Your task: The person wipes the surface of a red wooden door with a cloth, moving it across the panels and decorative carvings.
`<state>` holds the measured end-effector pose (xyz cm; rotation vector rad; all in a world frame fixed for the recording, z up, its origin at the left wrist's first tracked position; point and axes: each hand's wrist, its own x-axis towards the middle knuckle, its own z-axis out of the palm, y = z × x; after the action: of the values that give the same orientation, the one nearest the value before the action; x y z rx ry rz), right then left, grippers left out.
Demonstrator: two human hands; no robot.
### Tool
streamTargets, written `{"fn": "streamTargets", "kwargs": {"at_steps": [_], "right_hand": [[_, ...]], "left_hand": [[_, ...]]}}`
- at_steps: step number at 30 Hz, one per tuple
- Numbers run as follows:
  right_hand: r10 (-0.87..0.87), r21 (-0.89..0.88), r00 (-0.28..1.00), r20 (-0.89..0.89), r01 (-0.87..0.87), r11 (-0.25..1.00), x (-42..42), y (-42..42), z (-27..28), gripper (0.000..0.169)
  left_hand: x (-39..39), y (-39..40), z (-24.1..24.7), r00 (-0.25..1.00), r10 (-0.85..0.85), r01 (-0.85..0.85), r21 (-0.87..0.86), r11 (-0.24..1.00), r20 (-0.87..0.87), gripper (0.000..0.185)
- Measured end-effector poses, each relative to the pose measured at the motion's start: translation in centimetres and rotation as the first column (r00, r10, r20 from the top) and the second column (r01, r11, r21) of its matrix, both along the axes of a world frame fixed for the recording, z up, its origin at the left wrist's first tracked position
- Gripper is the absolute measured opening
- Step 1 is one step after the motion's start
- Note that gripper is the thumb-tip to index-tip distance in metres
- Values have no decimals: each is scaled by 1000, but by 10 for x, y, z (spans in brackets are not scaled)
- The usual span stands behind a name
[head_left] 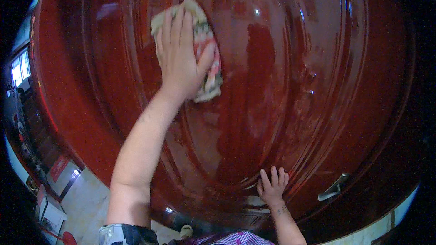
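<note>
A folded cloth (204, 34), pale with red and dark patterning, lies against a glossy red-brown panelled door (238, 115). My left hand (177, 51) presses it flat to the surface, fingers extended and the thumb over its patterned part. Lower down and to the right, my right hand (272, 185) touches the door near its lower moulding, with spread fingers and nothing visible in it. The palms of both hands are hidden. To the right of my right hand is a metal door handle (333, 187).
Light, marbled floor tiles (88, 197) show at the lower left. A white box-like object (51, 211) and a round red object (69, 238) are there too. A bright window (21, 68) is at the far left. One shoe (186, 231) shows at the bottom.
</note>
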<state>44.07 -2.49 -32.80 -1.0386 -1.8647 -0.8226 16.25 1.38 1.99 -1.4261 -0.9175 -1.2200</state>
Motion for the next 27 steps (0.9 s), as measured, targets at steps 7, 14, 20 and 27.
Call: {"fn": "streamTargets", "kwargs": {"at_steps": [7,14,20,27], "right_hand": [[-13,2,1000,-2,13,1000,-1,-1,2,41],[8,21,1000,3,-8,1000,1,3,-1,42],[-2,28,1000,4,2,1000,1,1,0,44],[-11,-33,1000,-1,11,999,2,-2,1,48]], "left_hand": [[16,-27,-205,997,36,2,-487,874,70,73],[33,-37,-319,999,-15,30,-561,828,31,65],[50,-28,-201,984,-107,42,-395,918,-144,78],[79,-21,-83,971,-165,125,-220,968,-175,76]]}}
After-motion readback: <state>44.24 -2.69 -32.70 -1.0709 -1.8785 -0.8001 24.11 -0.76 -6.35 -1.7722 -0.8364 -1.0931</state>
